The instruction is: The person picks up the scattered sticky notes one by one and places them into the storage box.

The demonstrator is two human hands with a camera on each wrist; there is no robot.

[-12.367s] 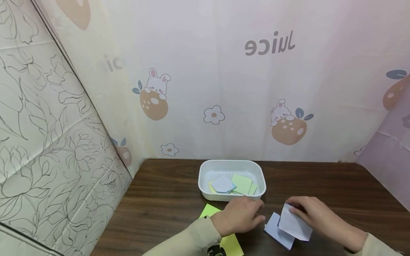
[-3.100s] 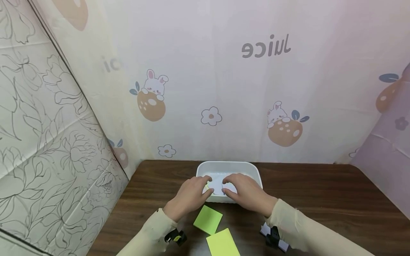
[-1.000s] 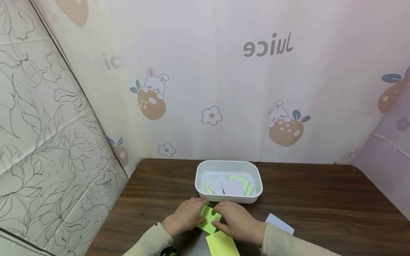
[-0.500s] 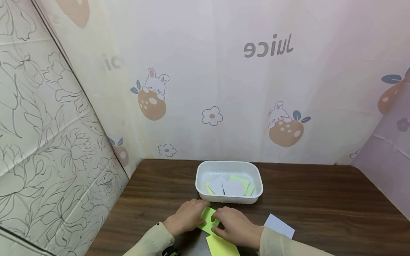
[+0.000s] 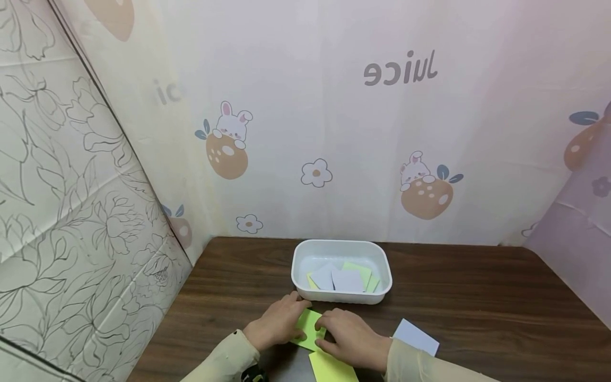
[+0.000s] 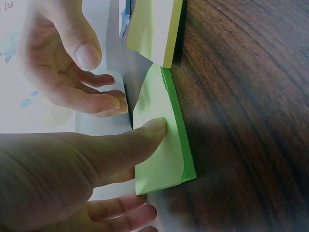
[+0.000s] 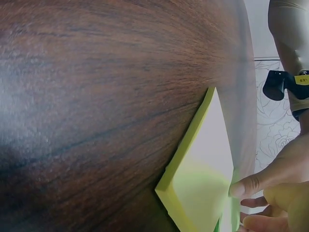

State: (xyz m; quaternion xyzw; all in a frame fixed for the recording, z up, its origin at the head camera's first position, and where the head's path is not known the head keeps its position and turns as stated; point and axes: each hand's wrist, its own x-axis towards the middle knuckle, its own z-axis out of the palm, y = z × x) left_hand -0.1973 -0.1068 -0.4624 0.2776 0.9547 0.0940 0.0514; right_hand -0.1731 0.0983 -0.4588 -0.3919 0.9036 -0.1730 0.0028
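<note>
A green sticky note pad (image 5: 309, 321) lies on the table in front of the white tray (image 5: 341, 298). My left hand (image 5: 277, 323) grips its left side; in the left wrist view the thumb (image 6: 149, 133) presses on the top sheet of this pad (image 6: 161, 159). My right hand (image 5: 350, 337) hovers at the pad's right edge, fingers loosely bent and apart, with nothing visible between them (image 6: 63, 72). A yellow sticky note pad (image 5: 334, 369) sits just nearer, its corner meeting the green one, partly under the right hand. Its thick edge shows in the right wrist view (image 7: 207, 154).
Inside the tray lie loose notes: lavender sheets (image 5: 347, 280), pale green ones (image 5: 361, 269) and a bit of yellow. A lavender note pad (image 5: 416, 337) lies to the right, partly behind the right sleeve (image 5: 420, 366). A patterned curtain (image 5: 315, 106) stands behind the dark wooden table (image 5: 477, 297).
Earlier the right hand held a lavender sheet, then both hands were over the tray, where another lavender sheet now lies. Both hands came down to the green pad, which has since turned slightly.
</note>
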